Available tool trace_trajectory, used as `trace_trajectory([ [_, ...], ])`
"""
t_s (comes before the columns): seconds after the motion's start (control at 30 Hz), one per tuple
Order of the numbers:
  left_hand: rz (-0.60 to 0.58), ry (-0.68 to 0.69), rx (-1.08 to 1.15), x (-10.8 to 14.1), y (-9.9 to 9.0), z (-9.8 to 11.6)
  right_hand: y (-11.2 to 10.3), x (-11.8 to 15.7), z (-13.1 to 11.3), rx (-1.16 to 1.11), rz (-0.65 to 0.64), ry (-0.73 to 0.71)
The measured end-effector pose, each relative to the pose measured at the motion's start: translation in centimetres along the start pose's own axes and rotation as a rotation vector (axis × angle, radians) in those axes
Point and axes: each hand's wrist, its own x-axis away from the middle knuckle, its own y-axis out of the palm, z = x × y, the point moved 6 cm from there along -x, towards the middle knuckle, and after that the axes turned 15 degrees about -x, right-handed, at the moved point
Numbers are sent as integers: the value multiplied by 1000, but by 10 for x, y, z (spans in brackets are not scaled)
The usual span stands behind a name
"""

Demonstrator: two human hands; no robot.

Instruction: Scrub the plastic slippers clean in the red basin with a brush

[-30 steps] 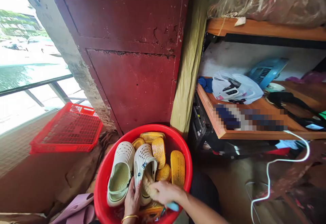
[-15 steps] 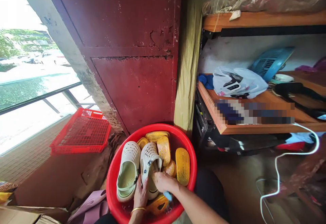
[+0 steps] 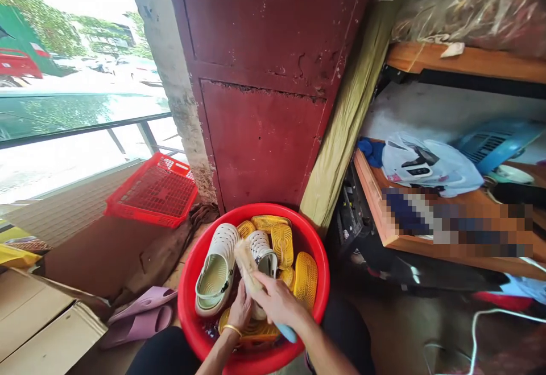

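My right hand grips a scrubbing brush with a pale head and a blue handle end. The brush is raised over the right-hand white clog and hides part of it. My left hand, a gold-coloured bangle at its wrist, is closed on the near side of that clog, its fingertips partly hidden. Beside it rests the other white clog, its pale green inside facing up. Several yellow slippers lie around and under the clogs in a red tub.
Behind the tub stands a dark red metal door. A red plastic basket lies to the left, with pink slippers and a cardboard box nearer. On the right is a wooden shelf holding a plastic bag.
The brush has come up out of the right clog, in my right hand. My left hand stays on that clog, which looks tipped more upright. The view has turned left.
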Motion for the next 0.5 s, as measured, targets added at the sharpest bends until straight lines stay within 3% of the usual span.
trace_trajectory([
  [0.07, -22, 54, -41, 6, -10, 7, 21, -34, -3, 120, 86, 22],
  [0.2, -52, 131, -168, 17, -53, -3, 46, -74, 7, 152, 71, 60],
  [0.33, 201, 148, -438, 8, -109, -17, 50, -81, 24, 134, 63, 86],
  [0.4, 231, 74, -592, 0, -118, -23, 52, -81, 30, 115, 76, 101],
  [0.5, 101, 24, -726, -7, -103, -26, 52, -80, 37, 49, 87, 108],
])
